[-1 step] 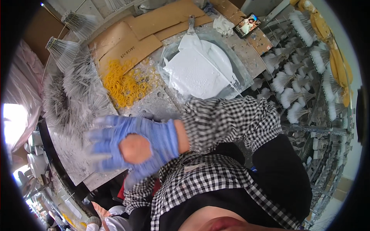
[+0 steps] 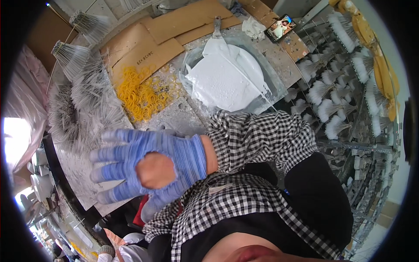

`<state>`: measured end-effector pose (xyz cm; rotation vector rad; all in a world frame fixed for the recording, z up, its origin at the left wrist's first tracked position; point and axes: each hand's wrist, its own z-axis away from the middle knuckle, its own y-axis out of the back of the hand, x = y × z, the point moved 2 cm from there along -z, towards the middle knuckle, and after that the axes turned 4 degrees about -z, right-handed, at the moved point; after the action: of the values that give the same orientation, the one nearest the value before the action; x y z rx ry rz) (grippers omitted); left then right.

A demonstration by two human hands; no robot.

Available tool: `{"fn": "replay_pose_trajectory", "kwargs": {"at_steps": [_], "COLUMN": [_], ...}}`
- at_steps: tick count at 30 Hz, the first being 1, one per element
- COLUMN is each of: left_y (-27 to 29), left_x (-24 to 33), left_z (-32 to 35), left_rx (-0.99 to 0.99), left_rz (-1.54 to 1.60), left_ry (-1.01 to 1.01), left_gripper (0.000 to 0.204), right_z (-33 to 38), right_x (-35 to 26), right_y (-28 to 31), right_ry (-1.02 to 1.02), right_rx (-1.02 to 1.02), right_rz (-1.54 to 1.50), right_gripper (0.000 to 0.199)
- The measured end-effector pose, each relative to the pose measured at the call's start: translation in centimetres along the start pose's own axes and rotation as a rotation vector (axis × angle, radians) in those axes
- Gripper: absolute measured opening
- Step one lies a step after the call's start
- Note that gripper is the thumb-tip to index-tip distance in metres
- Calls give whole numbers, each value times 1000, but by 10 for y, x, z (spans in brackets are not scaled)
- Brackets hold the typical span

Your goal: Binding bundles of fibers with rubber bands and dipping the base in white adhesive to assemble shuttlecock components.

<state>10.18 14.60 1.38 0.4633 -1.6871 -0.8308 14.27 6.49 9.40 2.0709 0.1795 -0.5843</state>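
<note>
My right hand (image 2: 148,168), in a blue striped knit glove with a round hole over its back, reaches across to the left. Its fingers are stretched out and spread, the thumb lies toward my body, and no object shows in it. It is above the near part of the grey work table (image 2: 80,174). My left hand is hidden beneath it; only the checked left sleeve (image 2: 159,222) shows. A greyish patch above the right glove may be part of the left glove, but I cannot tell. Beyond lie a pile of yellow rubber bands (image 2: 142,98) and white paste (image 2: 227,81).
A putty knife (image 2: 217,28) sticks out of the paste. Fanned bundles of thin pale rods (image 2: 74,59) stand at left; white-tipped bundles fill a rack (image 2: 331,94) at right. Cardboard sheets (image 2: 187,22), a crumpled white cloth (image 2: 253,29) and a phone (image 2: 280,28) lie at the back.
My right hand, blurred before, is now sharp. It has shifted slightly, and its fingers reach a little farther left and lower. The things on the table have not moved.
</note>
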Motion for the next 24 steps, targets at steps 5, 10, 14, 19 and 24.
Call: {"fn": "replay_pose_trajectory", "kwargs": {"at_steps": [5, 10, 14, 19, 24], "left_y": [-13, -11, -30, -58, -74], "left_x": [-5, -37, -86, -87, -113], "left_z": [2, -15, -8, 1, 26], "left_rx": [-97, -212, -175, -90, 90], "left_rz": [-191, -378, -336, 371, 1060], "left_ry": [-43, -122, -64, 83, 305], "left_gripper": [44, 49, 55, 52, 50], "right_z": [1, -25, -19, -5, -35], "right_x": [9, 24, 5, 8, -25], "right_y": [-6, 8, 27, 21, 48], "right_ry": [48, -66, -154, 43, 330], "right_rx": [-235, -396, -397, -272, 8], "right_rz": [121, -304, -36, -36, -225], "right_gripper": [86, 71, 57, 69, 70]}}
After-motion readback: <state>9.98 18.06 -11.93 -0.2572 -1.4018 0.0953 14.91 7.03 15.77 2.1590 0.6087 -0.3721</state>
